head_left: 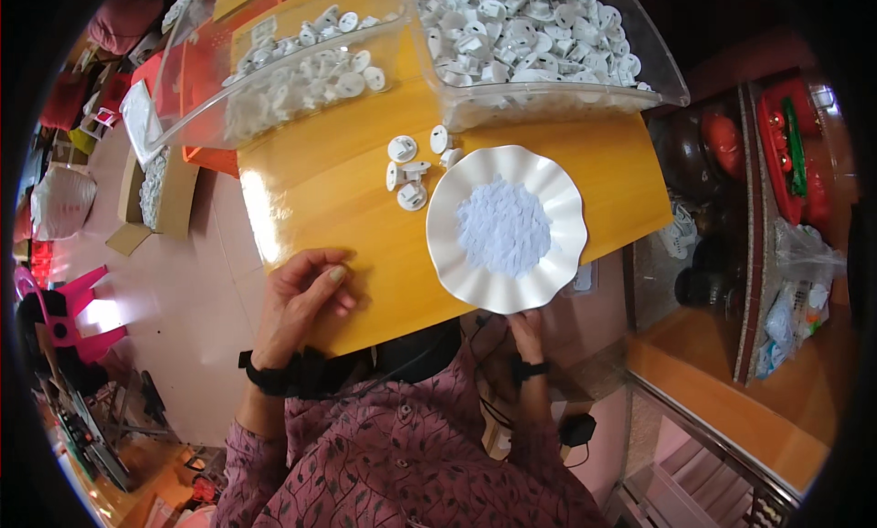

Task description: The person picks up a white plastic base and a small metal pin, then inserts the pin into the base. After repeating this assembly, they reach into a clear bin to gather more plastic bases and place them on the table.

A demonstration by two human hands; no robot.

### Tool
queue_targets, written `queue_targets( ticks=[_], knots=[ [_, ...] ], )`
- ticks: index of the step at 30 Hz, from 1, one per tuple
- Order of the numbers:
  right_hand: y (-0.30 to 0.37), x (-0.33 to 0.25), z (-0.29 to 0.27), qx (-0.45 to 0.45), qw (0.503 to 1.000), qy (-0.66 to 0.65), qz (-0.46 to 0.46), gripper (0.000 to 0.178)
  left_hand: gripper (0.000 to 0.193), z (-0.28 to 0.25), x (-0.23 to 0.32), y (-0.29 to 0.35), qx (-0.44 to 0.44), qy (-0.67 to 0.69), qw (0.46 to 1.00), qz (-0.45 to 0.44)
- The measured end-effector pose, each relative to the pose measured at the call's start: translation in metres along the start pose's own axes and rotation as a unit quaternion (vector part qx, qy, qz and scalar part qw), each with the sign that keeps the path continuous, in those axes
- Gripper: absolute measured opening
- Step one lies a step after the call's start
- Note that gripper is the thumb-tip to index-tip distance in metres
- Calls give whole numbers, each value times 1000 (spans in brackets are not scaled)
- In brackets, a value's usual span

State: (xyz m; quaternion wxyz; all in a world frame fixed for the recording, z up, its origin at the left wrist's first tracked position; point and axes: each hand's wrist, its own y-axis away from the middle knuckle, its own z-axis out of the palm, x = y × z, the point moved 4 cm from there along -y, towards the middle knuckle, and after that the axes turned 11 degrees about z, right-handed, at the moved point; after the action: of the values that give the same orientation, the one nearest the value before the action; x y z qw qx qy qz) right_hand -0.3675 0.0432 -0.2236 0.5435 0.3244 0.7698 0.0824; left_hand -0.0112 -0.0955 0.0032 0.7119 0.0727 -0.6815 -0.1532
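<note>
My left hand (311, 289) rests at the near left edge of the yellow table (329, 176). Its fingers are loosely bent and apart, with nothing visible in them. A white plate (446, 245) with a wavy rim overhangs the front edge and bears a heap of small pale bluish-white pieces (502, 225). Below the plate's near rim is my right hand (526, 334); its fingers are hidden underneath, so its grip does not show. Several round white plastic parts (411, 195) lie left of the plate, some beside its far left rim.
Two clear plastic bins stand at the far side: the right bin (548, 94) is heaped with white parts, the left bin (196, 121) holds fewer. An open cardboard box (174, 195) is on the floor at left. A shelf (731, 391) with bags and pots stands right.
</note>
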Motion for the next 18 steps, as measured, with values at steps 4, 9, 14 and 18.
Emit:
queue_targets(
  ticks=[4,9,14,18],
  knots=[
    [51,-44,-12,-191,946,-231,121,23,25,-5,-7,-1,-29,27,999,16],
    [98,-111,-12,-252,905,-332,88,24,23,-1,-8,3,-28,37,997,67],
    [125,-155,5,-253,899,-352,61,23,23,31,-20,26,-123,39,990,63],
    [140,-187,26,-218,939,-264,26,21,43,53,-12,52,-217,-45,951,214]
  ],
)
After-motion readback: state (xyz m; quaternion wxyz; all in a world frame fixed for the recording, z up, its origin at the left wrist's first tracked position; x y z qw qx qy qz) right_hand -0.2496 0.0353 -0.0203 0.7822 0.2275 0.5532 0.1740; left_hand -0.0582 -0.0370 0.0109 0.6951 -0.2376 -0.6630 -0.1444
